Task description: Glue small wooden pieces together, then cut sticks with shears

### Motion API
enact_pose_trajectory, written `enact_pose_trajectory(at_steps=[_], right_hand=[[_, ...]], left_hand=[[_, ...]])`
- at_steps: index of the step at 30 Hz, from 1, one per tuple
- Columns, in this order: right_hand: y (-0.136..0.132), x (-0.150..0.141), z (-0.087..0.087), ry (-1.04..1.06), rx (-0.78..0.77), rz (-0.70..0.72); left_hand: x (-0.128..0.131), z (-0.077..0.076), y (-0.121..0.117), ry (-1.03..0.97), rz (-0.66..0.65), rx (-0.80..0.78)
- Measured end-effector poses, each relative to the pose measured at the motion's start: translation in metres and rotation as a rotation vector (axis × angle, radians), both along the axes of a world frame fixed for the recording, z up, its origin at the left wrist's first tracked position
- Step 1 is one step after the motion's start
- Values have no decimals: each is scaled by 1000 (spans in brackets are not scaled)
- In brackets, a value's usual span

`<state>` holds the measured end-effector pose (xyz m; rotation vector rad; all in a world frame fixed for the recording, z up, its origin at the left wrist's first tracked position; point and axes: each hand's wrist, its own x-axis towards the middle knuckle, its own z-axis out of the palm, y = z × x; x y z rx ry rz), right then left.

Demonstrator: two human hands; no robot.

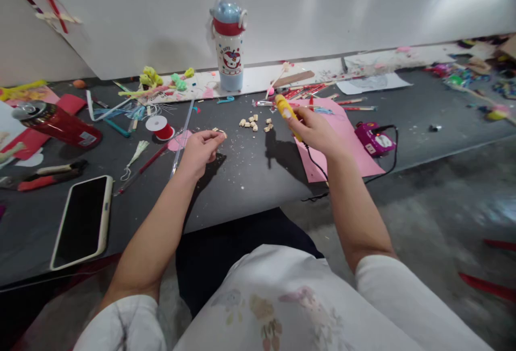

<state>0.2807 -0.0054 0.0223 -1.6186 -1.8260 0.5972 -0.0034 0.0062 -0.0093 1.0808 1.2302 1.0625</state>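
Note:
Pinched between the thumb and fingers of my left hand (203,149) is a small pale wooden piece (221,134), held just over the dark table. My right hand (312,128) grips a yellow corded handpiece (284,109), its upper end pointing up and to the left; its working tip is not clear. A black cord (316,165) hangs from the handpiece's lower end. Several similar small wooden pieces (252,121) lie between my hands, with pale crumbs around them. To the right, a purple control box (373,138) with a black cord plugged in rests partly on a pink sheet (342,147).
A white bottle with a blue lid (229,50) stands at the back. On the left lie a phone (83,222), a red can (60,125), pliers (44,176) and a red ribbon spool (160,127). Thin red sticks (302,91) lie behind my right hand. The table's front edge runs close to my body.

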Motion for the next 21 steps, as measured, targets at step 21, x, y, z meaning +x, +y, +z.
enact_pose_trajectory(at_steps=[21], right_hand=[[4, -59, -34, 936, -276, 411]], left_hand=[[-4, 3, -2, -215, 103, 103]])
